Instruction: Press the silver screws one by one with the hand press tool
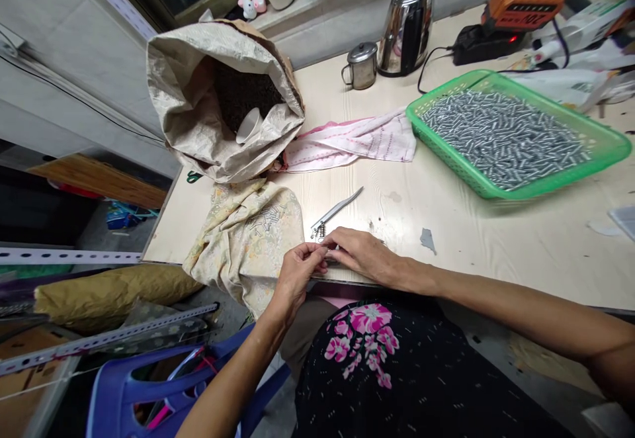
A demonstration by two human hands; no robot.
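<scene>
Close together at the table's front edge, my left hand (301, 267) and my right hand (358, 251) meet with fingertips pinched. Whatever lies between the fingers is too small and covered to name. Just beyond them is a little group of small dark metal pieces (320, 230), perhaps springs or screws. A pair of metal tweezers (338, 207) lies behind these pieces, pointing away to the right. Left of my hands, a patterned cloth (238, 226) hangs over the edge, with a small pile of silvery pins (268, 218) on it.
A green basket (496, 193) full of short metal pins stands at right. An open sack (173, 107) with dark contents and a white cup (249, 126) stands at back left. Behind are a pink-white towel (367, 140), a metal mug (362, 67), a kettle (404, 28) and a battery on a charger (520, 8).
</scene>
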